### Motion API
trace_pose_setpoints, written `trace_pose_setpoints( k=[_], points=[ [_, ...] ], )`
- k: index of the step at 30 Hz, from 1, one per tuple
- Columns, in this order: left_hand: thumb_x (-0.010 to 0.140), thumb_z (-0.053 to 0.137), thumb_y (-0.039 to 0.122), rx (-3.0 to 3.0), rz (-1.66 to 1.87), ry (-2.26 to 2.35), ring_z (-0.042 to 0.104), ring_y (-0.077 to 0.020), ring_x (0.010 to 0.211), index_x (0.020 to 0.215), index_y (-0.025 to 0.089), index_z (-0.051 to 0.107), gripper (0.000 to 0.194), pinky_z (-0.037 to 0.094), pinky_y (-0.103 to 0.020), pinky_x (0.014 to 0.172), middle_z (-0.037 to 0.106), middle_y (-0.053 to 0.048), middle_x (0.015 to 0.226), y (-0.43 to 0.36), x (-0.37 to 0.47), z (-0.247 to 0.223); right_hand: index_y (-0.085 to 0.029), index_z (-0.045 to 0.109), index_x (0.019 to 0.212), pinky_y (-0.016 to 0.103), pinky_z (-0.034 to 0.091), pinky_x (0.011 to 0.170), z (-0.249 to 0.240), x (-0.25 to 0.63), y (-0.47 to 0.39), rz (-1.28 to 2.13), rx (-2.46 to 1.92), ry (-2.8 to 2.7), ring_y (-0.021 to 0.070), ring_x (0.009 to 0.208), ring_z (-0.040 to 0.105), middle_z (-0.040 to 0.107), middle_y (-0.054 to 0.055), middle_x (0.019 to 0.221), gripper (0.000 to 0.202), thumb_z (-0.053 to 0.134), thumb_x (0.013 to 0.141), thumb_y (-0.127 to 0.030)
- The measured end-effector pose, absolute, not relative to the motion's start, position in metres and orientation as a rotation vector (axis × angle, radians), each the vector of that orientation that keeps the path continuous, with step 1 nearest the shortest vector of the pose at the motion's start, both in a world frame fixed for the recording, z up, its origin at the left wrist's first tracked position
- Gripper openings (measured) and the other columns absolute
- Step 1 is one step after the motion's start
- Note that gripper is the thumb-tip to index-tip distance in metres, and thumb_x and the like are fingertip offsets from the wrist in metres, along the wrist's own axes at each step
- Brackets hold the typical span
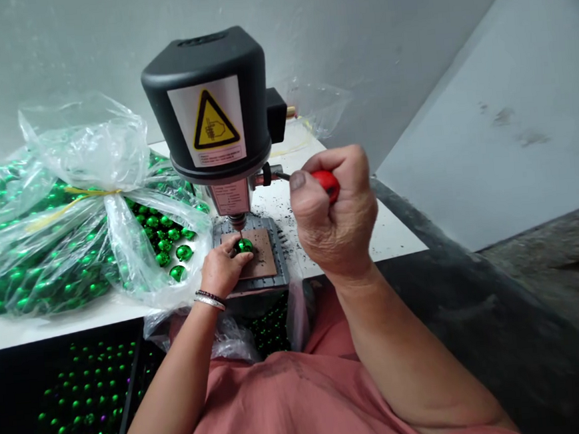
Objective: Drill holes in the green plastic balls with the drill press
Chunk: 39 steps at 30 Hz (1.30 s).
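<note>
My left hand pinches a shiny green ball on a brown board, directly under the bit of a black bench drill press. The thin bit comes down to the top of the ball; whether it has entered is too small to tell. My right hand is closed round the red knob of the drill's feed lever, out to the right of the machine. Under the board is the grey slotted base of the press.
On the white table, dark shavings lie around the base. A tied clear plastic bag of green balls stands left, with loose balls beside it. Lower left, a black tray holds rows of green balls. A wall rises behind.
</note>
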<state>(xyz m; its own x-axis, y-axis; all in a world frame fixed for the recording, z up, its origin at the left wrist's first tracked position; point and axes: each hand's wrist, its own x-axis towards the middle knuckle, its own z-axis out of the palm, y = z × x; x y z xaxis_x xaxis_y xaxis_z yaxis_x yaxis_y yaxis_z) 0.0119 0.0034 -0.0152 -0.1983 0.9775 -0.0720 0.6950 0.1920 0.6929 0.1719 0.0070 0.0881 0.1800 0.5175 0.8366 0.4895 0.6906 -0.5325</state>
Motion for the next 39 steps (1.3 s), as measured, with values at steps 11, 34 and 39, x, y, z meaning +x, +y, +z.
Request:
trace_pose_setpoints(
  k=[11, 34, 39],
  points=[
    [0.068, 0.065, 0.037, 1.54, 0.785, 1.928, 0.062, -0.0229, 0.096, 0.113, 0.024, 0.063, 0.047, 0.045, -0.032, 0.083, 0.07, -0.004, 0.101, 0.001, 0.013, -0.015, -0.021, 0.045, 0.079, 0.02, 0.038, 0.051, 0.066, 0.17, 0.002, -0.096, -0.913, -1.445, 0.0042, 0.051, 0.039, 0.045, -0.006, 0.061, 0.005, 0.047, 0.08, -0.025],
    [0.068, 0.063, 0.036, 1.605, 0.887, 1.874, 0.062, -0.019, 0.083, 0.103, 0.024, 0.065, 0.037, 0.045, -0.029, 0.077, 0.07, -0.002, 0.09, -0.001, 0.013, -0.02, -0.02, 0.045, 0.075, 0.019, 0.039, 0.051, 0.081, 0.158, 0.013, -0.024, -0.859, -1.264, 0.004, 0.055, 0.045, 0.044, -0.004, 0.064, 0.008, 0.047, 0.082, -0.025],
    [0.073, 0.057, 0.037, 1.662, 0.89, 1.781, 0.057, -0.0136, 0.066, 0.099, 0.019, 0.064, 0.032, 0.044, -0.024, 0.063, 0.066, 0.0, 0.077, -0.02, 0.007, -0.009, -0.019, 0.042, 0.069, 0.019, 0.04, 0.055, 0.121, 0.157, 0.024, 0.058, -0.916, -1.294, 0.0038, 0.057, 0.043, 0.041, -0.005, 0.062, 0.018, 0.047, 0.082, -0.03]
  ],
)
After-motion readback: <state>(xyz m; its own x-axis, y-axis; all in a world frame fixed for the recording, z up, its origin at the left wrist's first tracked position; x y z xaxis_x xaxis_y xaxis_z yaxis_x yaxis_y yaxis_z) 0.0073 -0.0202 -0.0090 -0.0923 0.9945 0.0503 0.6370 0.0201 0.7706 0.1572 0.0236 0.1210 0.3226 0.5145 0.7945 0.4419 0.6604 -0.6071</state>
